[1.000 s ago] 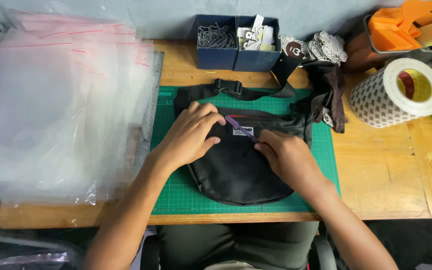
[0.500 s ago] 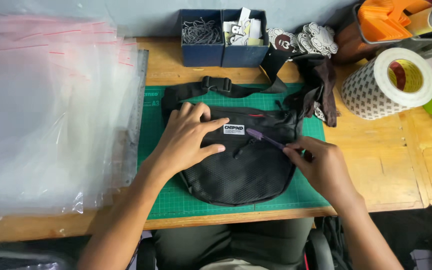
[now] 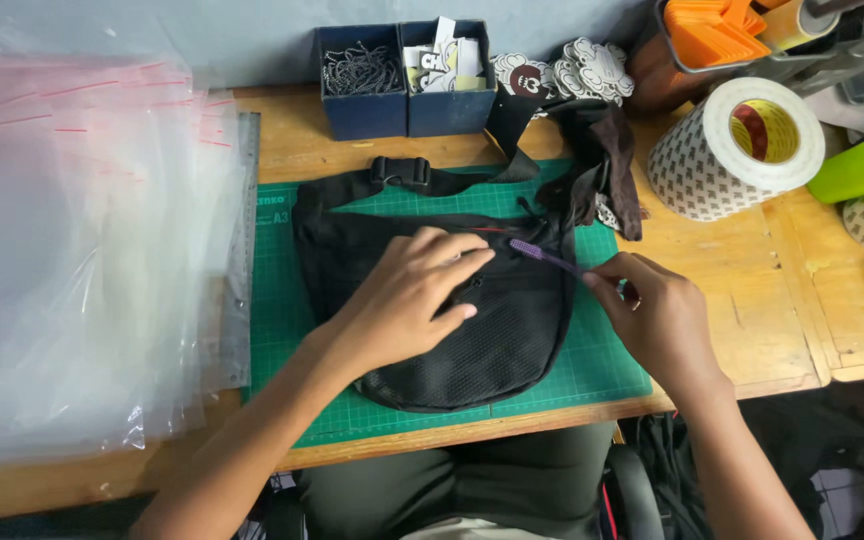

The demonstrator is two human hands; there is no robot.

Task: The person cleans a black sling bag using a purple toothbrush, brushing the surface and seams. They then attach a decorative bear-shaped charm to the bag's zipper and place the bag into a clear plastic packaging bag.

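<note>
- Brush point(image 3: 544, 256) has moved right across the bag point(image 3: 422, 300), its head now just beyond the left fingers point(image 3: 457, 250).
- Right hand point(image 3: 657, 315) pinches its handle; left hand point(image 3: 407, 300) lies open, pressing the bag flat.

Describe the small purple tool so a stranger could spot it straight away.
On the green cutting mat lies a black waist bag. Over its upper right edge, the right hand pinches a thin purple tool. It is the only purple, stick-shaped thing among black fabric.

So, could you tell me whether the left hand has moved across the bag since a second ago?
Yes: the left hand slid rightward over the black bag.
</note>
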